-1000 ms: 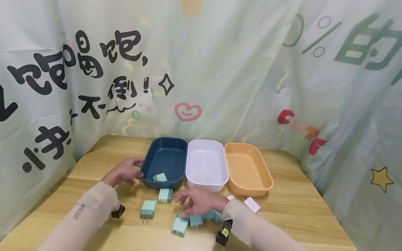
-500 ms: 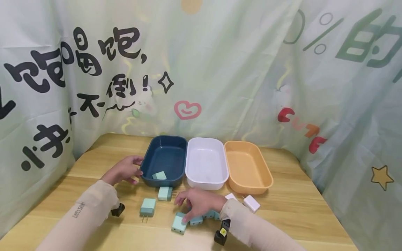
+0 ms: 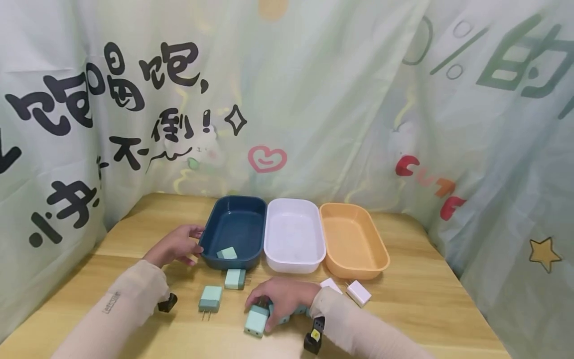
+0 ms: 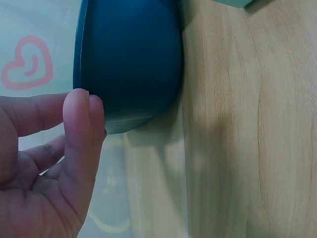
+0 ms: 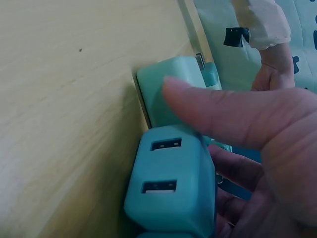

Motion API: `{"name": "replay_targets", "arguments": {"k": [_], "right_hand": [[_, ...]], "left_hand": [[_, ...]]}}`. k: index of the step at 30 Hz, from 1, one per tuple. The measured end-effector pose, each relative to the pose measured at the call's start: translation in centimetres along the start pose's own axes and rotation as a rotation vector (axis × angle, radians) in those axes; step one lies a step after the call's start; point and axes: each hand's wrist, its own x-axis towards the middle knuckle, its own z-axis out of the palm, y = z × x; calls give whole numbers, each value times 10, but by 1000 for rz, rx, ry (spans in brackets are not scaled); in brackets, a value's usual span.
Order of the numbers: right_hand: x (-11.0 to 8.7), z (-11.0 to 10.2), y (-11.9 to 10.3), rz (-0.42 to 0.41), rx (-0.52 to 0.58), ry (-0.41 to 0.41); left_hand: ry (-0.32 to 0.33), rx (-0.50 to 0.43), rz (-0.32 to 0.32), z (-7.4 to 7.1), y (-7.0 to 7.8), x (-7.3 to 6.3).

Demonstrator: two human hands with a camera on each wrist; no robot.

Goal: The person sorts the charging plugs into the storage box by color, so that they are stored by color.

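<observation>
Pale curtains (image 3: 309, 89) printed with lettering hang behind a wood-grain worktop (image 3: 421, 269) where a person in beige sleeves reaches in with both hands. At the near centre, the right hand (image 3: 283, 296) curls narrowly round a mint charger (image 3: 256, 320), its thumb on the right side; just to the right, touching it, sits a teal charger (image 5: 166, 166) with two USB slots. The left hand (image 3: 178, 244) touches the left rim of a navy tray (image 3: 239, 227); whether it pinches the rim cannot be told. One small charger (image 3: 227, 253) lies inside that tray, while two pronged chargers (image 3: 210, 299) rest before it on the worktop. A white tray (image 3: 294, 229) and an orange tray (image 3: 354, 239) stand alongside to the right, two white chargers (image 3: 358, 293) on their near side.
</observation>
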Motion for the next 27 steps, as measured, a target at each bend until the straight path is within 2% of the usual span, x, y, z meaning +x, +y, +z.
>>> {"name": "replay_targets", "arguments": {"k": [3,27], "right_hand": [[2,2,-1,-23,-22,-13],[13,-2,-4,23,-27,102]], "left_hand": [[1,-1,-15,1,-2,0],[11,-18,-1,1,-6,2]]}}
